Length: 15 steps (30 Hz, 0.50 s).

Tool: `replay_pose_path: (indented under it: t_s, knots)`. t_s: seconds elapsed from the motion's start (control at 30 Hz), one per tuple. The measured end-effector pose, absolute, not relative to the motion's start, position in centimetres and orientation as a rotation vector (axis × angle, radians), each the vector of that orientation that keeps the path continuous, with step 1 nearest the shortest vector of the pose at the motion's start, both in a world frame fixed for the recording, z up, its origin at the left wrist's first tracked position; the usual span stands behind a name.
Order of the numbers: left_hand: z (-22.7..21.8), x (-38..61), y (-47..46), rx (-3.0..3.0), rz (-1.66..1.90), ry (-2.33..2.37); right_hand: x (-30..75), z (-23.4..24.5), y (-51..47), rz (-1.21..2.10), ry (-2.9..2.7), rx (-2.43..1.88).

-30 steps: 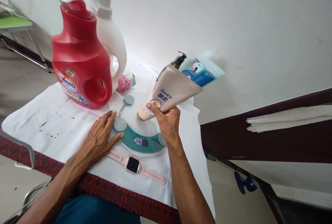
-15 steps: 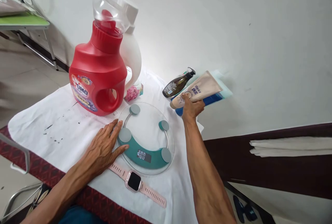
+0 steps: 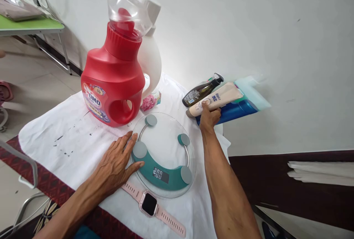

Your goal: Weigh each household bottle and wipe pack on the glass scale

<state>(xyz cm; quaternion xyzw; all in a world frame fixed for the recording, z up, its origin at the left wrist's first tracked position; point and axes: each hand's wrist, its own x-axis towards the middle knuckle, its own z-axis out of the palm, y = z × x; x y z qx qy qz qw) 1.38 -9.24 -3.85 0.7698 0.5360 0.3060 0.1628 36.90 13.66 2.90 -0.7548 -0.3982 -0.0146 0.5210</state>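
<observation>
My right hand point(image 3: 209, 116) grips a beige squeeze tube point(image 3: 219, 97) near its cap end, thumb on top. The tube is tilted over a blue bottle point(image 3: 238, 111) and beside a dark pump bottle point(image 3: 202, 90). My left hand point(image 3: 117, 156) lies flat with its fingers apart, fingertips and thumb at the left rim of a round glass scale point(image 3: 166, 139). The scale has a teal band, and its display reads zeros. A pink smartwatch point(image 3: 148, 204) lies in front of the scale.
A large red detergent bottle point(image 3: 113, 76) with a clear cap stands at the left, and a white jug point(image 3: 151, 54) is behind it. A small pink floral pack point(image 3: 151, 100) sits near them. The wall point(image 3: 276, 65) rises behind the cloth-covered table point(image 3: 52, 124).
The view has shifted, so the table things appear farther right and a little lower. The tube in my right hand has tipped flatter, showing more of the blue bottle. My left hand stays at the scale.
</observation>
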Motion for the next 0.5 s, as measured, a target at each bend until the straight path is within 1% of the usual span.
replay_pose_path:
  t_s: [0.13,0.2,0.23,0.27,0.37,0.43,0.5]
  knots:
    - [-4.0,1.3,-9.2,2.199,0.864,1.505,35.0,4.1,11.2,-0.177,-1.080,-1.725]
    - [-4.0,1.2,-9.1,2.215,0.864,1.497,32.9,4.9,10.0,-0.246,-1.265,-1.605]
    - [-4.0,1.2,-9.1,2.221,0.862,1.492,31.6,5.2,9.6,-0.220,-1.395,-1.533]
    - [-4.0,1.1,-9.1,2.225,0.860,1.485,30.2,5.5,9.4,-0.111,-1.529,-1.473]
    - [-4.0,0.9,-9.0,2.212,0.856,1.470,25.9,6.0,9.9,0.381,-1.820,-1.398]
    - [-3.9,0.9,-9.0,2.197,0.862,1.463,23.5,6.0,10.9,0.521,-2.020,-1.372]
    - [-3.9,1.0,-9.0,2.187,0.873,1.455,21.7,5.9,12.0,0.550,-2.177,-1.377]
